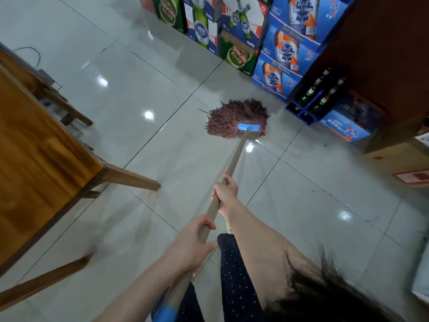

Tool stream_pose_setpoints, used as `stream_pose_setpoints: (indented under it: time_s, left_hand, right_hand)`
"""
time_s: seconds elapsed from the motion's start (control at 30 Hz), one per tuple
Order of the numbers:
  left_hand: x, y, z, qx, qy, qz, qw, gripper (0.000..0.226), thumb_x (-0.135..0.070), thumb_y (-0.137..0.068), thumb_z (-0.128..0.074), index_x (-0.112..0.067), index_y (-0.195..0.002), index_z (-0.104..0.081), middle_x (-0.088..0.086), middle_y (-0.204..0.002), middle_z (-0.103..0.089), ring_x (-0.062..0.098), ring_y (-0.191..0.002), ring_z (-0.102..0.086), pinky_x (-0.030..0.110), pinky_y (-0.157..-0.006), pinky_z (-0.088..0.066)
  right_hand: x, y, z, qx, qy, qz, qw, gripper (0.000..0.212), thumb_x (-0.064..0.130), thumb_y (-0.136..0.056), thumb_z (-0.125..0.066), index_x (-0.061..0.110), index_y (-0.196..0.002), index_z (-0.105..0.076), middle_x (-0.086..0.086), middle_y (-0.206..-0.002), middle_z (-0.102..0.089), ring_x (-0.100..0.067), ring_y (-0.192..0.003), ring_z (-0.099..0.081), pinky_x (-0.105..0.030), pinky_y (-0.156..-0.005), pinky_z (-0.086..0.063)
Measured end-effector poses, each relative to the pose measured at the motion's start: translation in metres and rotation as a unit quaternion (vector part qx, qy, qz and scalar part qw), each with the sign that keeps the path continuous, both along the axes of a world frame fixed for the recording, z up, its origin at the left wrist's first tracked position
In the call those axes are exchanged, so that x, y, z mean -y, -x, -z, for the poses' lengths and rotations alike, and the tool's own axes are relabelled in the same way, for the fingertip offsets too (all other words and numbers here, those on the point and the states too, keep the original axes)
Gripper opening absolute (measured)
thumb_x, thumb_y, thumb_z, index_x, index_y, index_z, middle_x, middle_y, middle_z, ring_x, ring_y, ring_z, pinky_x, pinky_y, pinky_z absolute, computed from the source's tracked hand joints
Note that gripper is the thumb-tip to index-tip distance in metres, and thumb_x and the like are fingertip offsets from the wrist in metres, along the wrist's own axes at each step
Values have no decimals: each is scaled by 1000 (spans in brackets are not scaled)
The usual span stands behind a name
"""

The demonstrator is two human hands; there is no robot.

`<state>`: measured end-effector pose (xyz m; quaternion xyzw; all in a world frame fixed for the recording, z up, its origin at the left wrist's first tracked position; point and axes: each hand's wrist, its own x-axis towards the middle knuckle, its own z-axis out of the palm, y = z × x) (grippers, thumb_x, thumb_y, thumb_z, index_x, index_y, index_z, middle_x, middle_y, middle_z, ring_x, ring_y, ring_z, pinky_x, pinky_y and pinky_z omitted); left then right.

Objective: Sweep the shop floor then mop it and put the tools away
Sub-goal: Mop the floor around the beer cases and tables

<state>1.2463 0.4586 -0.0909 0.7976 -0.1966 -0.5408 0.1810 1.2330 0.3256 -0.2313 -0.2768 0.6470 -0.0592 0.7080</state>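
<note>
Mopping is the step in hand. The mop head [234,117], a fan of reddish-brown strings under a blue clamp [248,127], lies flat on the pale tiled floor [301,205], far from the person and a little right of centre. It sits just short of the stacked Pabst Blue Ribbon cartons [285,52] and the blue bottle crate [310,101]. Both hands grasp the wooden handle [235,156]. The right hand [226,191] is wrapped round it farther along the shaft, and the left hand [192,246] clasps it nearer the body, above the blue end grip [166,314].

To do this well, I would keep the strings splayed and flat, letting the right hand steer and the left hand drive. Strokes are best drawn back towards the body in overlapping bands along the foot of the stacks. The wet strings should stop short of the cartons (soaked cardboard would likely sag under the load above it).

The wooden table [34,159] on the near left has a leg [130,176] splayed out over the tiles, so that patch calls for shorter strokes round it. The whole floor is glossy with lamp glare, so I cannot tell wet tiles from dry, and a fixed tile-by-tile order seems safer than going by the shine
</note>
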Motion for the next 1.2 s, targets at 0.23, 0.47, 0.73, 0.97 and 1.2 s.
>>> stream_pose_setpoints:
  time_s: [0.23,0.47,0.73,0.97,1.2]
  left_hand:
    - [-83,5,10,-24,11,58,998,24,-18,-87,-59,-35,-90,-44,3,-90,-54,15,-48,-51,23,-38,-41]
    - [-145,20,9,-66,36,142,987,21,-12,-87,-57,-29,-90,-45,5,-88,-55,10,-40,-48,18,-34,-38]
    - [-148,57,1,-96,32,259,961,19,-9,-86,-57,-23,-94,-49,2,-84,-52,10,-38,-47,17,-31,-36]
    - [-85,86,16,-73,32,351,933,23,-9,-83,-58,-28,-95,-55,3,-97,-52,6,-50,-44,15,-38,-38]
    - [33,129,24,-73,22,379,922,25,-6,-83,-57,-28,-93,-52,4,-96,-49,12,-51,-49,17,-35,-43]
  right_hand:
    - [-86,19,2,-27,28,41,998,60,-9,-87,-41,23,-138,-45,-7,-68,-48,-15,-46,-38,-19,-36,-36]
    - [-156,66,2,-84,56,140,985,65,-14,-81,-44,17,-137,-50,-10,-67,-54,-15,-39,-39,-17,-32,-34]
    - [-186,144,8,-113,41,277,953,72,-12,-80,-48,19,-144,-38,-14,-100,-54,-7,-26,-44,-16,-32,-38]
    - [-145,196,23,-115,12,368,923,76,-9,-83,-49,23,-149,-30,-9,-65,-49,-15,-41,-43,-21,-36,-40]
    - [-34,243,33,-79,14,411,908,74,-9,-87,-45,24,-151,-25,-6,-65,-45,-12,-39,-39,-19,-37,-38]
